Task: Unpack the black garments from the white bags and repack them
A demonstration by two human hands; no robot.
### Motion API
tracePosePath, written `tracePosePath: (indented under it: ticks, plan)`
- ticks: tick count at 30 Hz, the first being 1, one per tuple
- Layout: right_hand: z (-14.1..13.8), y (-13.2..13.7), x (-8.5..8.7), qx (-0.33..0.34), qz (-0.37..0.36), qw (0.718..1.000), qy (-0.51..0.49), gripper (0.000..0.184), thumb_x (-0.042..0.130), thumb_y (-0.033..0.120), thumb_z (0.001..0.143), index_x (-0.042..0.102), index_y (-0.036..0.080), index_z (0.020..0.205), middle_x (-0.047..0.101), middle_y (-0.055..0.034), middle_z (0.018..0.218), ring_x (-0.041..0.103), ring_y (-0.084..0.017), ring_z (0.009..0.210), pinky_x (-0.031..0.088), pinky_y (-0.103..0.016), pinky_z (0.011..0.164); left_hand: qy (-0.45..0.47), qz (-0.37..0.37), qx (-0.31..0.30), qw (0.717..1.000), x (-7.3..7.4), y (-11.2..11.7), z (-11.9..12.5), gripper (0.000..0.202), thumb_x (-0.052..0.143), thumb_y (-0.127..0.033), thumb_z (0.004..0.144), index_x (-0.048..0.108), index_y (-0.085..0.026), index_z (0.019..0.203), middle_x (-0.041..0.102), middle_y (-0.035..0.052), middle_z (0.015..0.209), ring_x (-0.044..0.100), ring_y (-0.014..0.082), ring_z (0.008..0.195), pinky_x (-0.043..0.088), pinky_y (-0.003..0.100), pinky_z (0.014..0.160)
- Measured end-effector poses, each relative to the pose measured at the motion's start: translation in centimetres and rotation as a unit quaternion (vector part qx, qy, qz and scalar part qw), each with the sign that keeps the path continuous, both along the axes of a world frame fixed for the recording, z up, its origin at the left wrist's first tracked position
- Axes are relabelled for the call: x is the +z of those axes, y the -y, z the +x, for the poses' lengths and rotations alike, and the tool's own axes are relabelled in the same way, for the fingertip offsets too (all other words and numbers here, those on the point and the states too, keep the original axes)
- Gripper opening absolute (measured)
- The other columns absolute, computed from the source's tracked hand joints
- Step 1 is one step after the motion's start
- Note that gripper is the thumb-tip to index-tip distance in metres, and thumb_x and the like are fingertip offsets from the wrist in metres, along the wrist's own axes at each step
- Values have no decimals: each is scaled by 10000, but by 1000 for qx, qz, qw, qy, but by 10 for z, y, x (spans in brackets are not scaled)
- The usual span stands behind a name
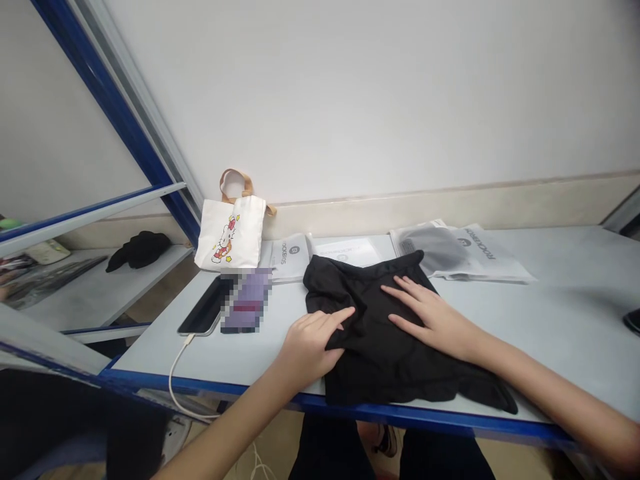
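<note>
A crumpled black cloth garment (380, 340) lies on the pale grey table top (550, 333), hanging slightly over the front edge. My left hand (310, 350) rests on its left side, with the index finger stretched across a fold. My right hand (430, 317) lies flat on the middle of the cloth, fingers spread, pressing from above. Neither hand grips the cloth.
A phone (203, 307) on a white charging cable lies left of the cloth, beside a pixelated purple item (245, 300). A white printed tote bag (230, 233), white packets (290, 257) and a plastic-wrapped dark item (460, 253) stand along the wall.
</note>
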State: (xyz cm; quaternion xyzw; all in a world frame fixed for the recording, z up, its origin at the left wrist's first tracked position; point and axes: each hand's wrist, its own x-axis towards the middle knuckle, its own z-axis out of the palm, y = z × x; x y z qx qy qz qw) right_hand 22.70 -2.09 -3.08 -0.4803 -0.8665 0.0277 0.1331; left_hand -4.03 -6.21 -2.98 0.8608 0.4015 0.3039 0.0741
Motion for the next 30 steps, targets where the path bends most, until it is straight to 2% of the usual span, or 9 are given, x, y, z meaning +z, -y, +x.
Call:
tracePosePath:
  ticks: [3, 5, 8, 11, 14, 17, 19, 24, 30]
  plan:
    - [5, 2, -8, -27, -13, 999, 28, 657, 338, 612, 872, 302, 266, 1430, 208, -81, 1517, 146, -283, 1387, 196, -508, 1111, 100, 34, 115, 988, 2, 4, -9, 586, 507, -58, 709, 479, -250, 1262, 670, 27, 987, 620, 159, 816, 505, 302, 775]
    - [6, 5, -10, -39, -6, 998, 39, 656, 313, 622, 873, 287, 283, 1434, 194, -67, 1519, 125, -276, 1390, 173, -513, 1115, 194, 20, 220, 956, 3, 10, -21, 594, 508, -86, 738, 422, -250, 1303, 652, 33, 991, 616, 155, 808, 514, 308, 778]
    - [5, 12, -11, -59, 3, 997, 42, 658, 303, 632, 870, 280, 296, 1435, 196, -59, 1517, 123, -281, 1389, 179, -531, 1107, 276, 4, 300, 913, -2, 25, -38, 660, 515, -153, 785, 266, -241, 1390, 556, 91, 1198, 586, 194, 997, 502, 365, 861]
    - [3, 18, -11, -65, 5, 997, 38, 646, 303, 629, 872, 282, 308, 1433, 203, -50, 1515, 135, -285, 1388, 187, -538, 1102, 218, 6, 262, 940, -2, 47, -41, 638, 471, -139, 810, 253, -258, 1398, 390, 103, 1395, 414, 241, 1261, 392, 451, 1015]
    - [3, 19, -10, -66, -2, 997, 39, 647, 293, 631, 873, 289, 302, 1431, 203, -53, 1515, 130, -279, 1389, 176, -533, 1106, 95, 41, 171, 980, 14, 61, -27, 537, 437, -128, 845, 351, -288, 1350, 337, 63, 1446, 290, 237, 1351, 308, 467, 1079]
    - [2, 18, -7, -62, -13, 997, 45, 664, 282, 639, 871, 278, 291, 1436, 197, -60, 1516, 118, -273, 1392, 159, -530, 1110, -20, 60, 53, 997, 35, 51, -8, 482, 406, -168, 895, 359, -294, 1357, 387, 39, 1435, 283, 199, 1362, 256, 442, 1116]
    - [2, 19, -5, -63, -12, 997, 47, 675, 280, 647, 867, 271, 288, 1438, 193, -64, 1517, 115, -273, 1392, 152, -533, 1110, -95, 11, 12, 995, 41, 30, -1, 460, 386, -277, 931, 331, -278, 1388, 368, 40, 1456, 256, 203, 1377, 221, 450, 1130]
    - [3, 20, -5, -64, -19, 997, 47, 697, 280, 670, 853, 241, 304, 1445, 179, -62, 1520, 106, -276, 1392, 141, -549, 1106, -181, -165, 115, 963, 20, -25, -9, 729, 334, -617, 876, 222, -178, 1447, 220, 145, 1507, 197, 320, 1385, 213, 524, 1100]
    - [4, 19, 1, -69, -48, 996, 41, 746, 306, 703, 823, 243, 297, 1446, 154, -69, 1525, 86, -301, 1391, 119, -576, 1101, -196, -140, 143, 960, 5, -28, -16, 721, 266, -622, 888, 214, -174, 1451, 196, 138, 1516, 172, 305, 1394, 155, 503, 1119]
